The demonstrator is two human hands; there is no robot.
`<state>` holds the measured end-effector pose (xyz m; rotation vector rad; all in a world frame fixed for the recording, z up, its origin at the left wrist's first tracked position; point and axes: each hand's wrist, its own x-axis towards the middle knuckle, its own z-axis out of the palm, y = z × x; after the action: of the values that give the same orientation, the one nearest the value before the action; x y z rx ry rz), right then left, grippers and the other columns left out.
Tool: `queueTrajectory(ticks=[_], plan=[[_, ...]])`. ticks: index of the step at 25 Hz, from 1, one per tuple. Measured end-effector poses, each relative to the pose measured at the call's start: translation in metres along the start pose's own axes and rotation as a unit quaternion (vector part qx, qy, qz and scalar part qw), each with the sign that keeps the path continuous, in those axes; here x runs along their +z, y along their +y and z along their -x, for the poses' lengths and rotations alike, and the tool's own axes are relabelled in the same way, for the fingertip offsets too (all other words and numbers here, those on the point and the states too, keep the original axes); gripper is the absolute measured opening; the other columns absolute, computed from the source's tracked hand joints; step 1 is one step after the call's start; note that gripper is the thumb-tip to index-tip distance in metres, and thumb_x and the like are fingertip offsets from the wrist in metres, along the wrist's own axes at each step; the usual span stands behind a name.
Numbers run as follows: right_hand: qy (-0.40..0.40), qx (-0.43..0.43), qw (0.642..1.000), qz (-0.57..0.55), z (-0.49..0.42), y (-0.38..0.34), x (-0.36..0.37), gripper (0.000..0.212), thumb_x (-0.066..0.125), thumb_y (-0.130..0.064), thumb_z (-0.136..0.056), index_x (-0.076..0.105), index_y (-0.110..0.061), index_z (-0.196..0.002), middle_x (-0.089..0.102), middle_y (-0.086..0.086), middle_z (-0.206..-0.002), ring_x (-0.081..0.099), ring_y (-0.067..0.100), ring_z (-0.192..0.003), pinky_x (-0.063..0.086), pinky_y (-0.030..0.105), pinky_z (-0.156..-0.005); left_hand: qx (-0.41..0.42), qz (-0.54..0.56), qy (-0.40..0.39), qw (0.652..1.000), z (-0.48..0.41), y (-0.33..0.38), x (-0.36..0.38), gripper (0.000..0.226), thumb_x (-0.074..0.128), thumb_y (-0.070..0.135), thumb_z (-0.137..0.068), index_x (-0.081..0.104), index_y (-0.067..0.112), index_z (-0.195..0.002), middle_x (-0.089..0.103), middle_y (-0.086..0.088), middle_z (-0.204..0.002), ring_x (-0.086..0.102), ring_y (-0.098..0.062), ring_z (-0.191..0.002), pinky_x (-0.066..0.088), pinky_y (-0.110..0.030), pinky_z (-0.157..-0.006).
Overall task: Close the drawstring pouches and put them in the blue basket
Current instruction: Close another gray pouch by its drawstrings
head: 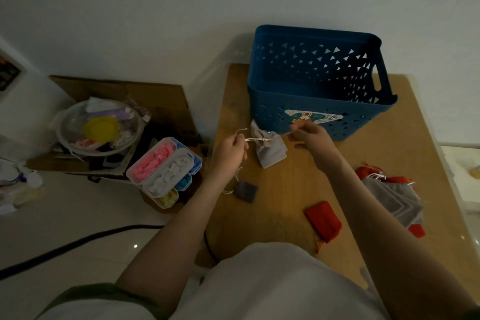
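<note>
White clothing fills the near edge. Wooden counter: smooth and flat. Blue basket: rigid plastic with triangular holes, standing at the far side, mouth upward. A pile of grey and red pouches lies near right. Beige pouch: soft cloth, just in front of the basket, between both hands. Its cord runs left to right. Left grip pinches the left cord end and right grip pinches the right. Judgement: the mouth looks cinched, the basket lies directly beyond, and the right grip is nearer to it.
</note>
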<state>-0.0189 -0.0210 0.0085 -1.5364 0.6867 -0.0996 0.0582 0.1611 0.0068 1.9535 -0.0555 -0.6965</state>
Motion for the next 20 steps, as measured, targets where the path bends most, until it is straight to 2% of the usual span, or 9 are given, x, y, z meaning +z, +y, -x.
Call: queueTrajectory(ticks=[3, 6, 9, 11, 13, 15, 18, 20], plan=[[-0.105, -0.060, 0.992, 0.046, 0.003, -0.003, 0.018, 0.021, 0.053, -0.001, -0.093, 0.059, -0.013, -0.109, 0.062, 0.002, -0.096, 0.060, 0.011, -0.090, 0.049, 0.023, -0.078, 0.075, -0.069, -0.036, 0.994, 0.006, 0.014, 0.003, 0.030, 0.040, 0.028, -0.101, 0.055, 0.017, -0.077, 0.051, 0.005, -0.063, 0.047, -0.006, -0.054, 0.036, -0.011, -0.046], [-0.177, -0.074, 0.980, 0.056, 0.010, -0.002, 0.041, 0.014, 0.056, -0.004, -0.093, 0.061, -0.012, -0.103, 0.063, 0.000, -0.090, 0.061, 0.003, -0.082, 0.048, 0.016, -0.073, 0.143, -0.121, -0.039, 0.982, 0.009, 0.029, 0.000, 0.029, 0.044, 0.025, -0.098, 0.053, 0.017, -0.072, 0.052, 0.002, -0.064, 0.049, -0.007, -0.059, 0.035, -0.011, -0.049], [-0.181, -0.081, 0.979, 0.052, 0.011, -0.005, 0.044, 0.008, 0.057, -0.004, -0.092, 0.063, -0.010, -0.093, 0.062, -0.002, -0.080, 0.057, -0.003, -0.069, 0.044, 0.011, -0.066, 0.121, -0.072, -0.029, 0.990, 0.007, 0.031, -0.006, 0.028, 0.048, 0.025, -0.096, 0.055, 0.015, -0.071, 0.052, 0.001, -0.062, 0.050, -0.005, -0.055, 0.038, -0.019, -0.052], [-0.195, -0.081, 0.977, 0.042, 0.011, -0.006, 0.045, 0.008, 0.057, -0.003, -0.091, 0.062, -0.008, -0.088, 0.061, -0.001, -0.077, 0.057, 0.000, -0.068, 0.046, 0.014, -0.066, 0.092, 0.004, -0.052, 0.994, 0.006, 0.029, -0.008, 0.030, 0.050, 0.023, -0.096, 0.053, 0.016, -0.067, 0.048, 0.004, -0.055, 0.045, -0.002, -0.045, 0.036, -0.016, -0.046], [-0.204, -0.083, 0.975, 0.030, 0.011, -0.005, 0.046, 0.006, 0.058, -0.005, -0.090, 0.061, -0.007, -0.085, 0.061, 0.001, -0.076, 0.057, 0.006, -0.069, 0.047, 0.018, -0.068, 0.071, 0.093, -0.085, 0.990, 0.005, 0.028, -0.007, 0.031, 0.049, 0.019, -0.096, 0.052, 0.015, -0.065, 0.043, 0.003, -0.050, 0.040, -0.006, -0.043, 0.033, -0.020, -0.046], [-0.211, -0.081, 0.974, 0.025, 0.010, -0.005, 0.045, 0.006, 0.060, -0.007, -0.089, 0.061, -0.009, -0.083, 0.060, 0.002, -0.076, 0.056, 0.010, -0.071, 0.047, 0.021, -0.069, 0.055, 0.138, -0.067, 0.987, 0.002, 0.027, -0.008, 0.030, 0.050, 0.019, -0.096, 0.052, 0.015, -0.066, 0.044, 0.004, -0.051, 0.039, -0.008, -0.046, 0.032, -0.023, -0.049], [-0.214, -0.077, 0.974, -0.001, 0.008, -0.005, 0.040, 0.005, 0.062, -0.011, -0.087, 0.062, -0.011, -0.082, 0.061, 0.004, -0.077, 0.056, 0.015, -0.073, 0.047, 0.024, -0.070, 0.076, 0.101, -0.031, 0.992, 0.000, 0.025, -0.010, 0.016, 0.053, 0.023, -0.095, 0.057, 0.017, -0.080, 0.053, 0.005, -0.066, 0.050, -0.007, -0.062, 0.039, -0.020, -0.060], [-0.201, -0.073, 0.975, -0.066, 0.009, -0.006, 0.039, 0.007, 0.064, -0.017, -0.083, 0.063, -0.010, -0.082, 0.062, 0.006, -0.077, 0.057, 0.017, -0.073, 0.047, 0.025, -0.069, 0.093, 0.105, -0.037, 0.989, 0.001, 0.023, -0.010, 0.009, 0.054, 0.023, -0.095, 0.058, 0.018, -0.088, 0.057, 0.005, -0.074, 0.055, -0.006, -0.071, 0.042, -0.018, -0.066]])
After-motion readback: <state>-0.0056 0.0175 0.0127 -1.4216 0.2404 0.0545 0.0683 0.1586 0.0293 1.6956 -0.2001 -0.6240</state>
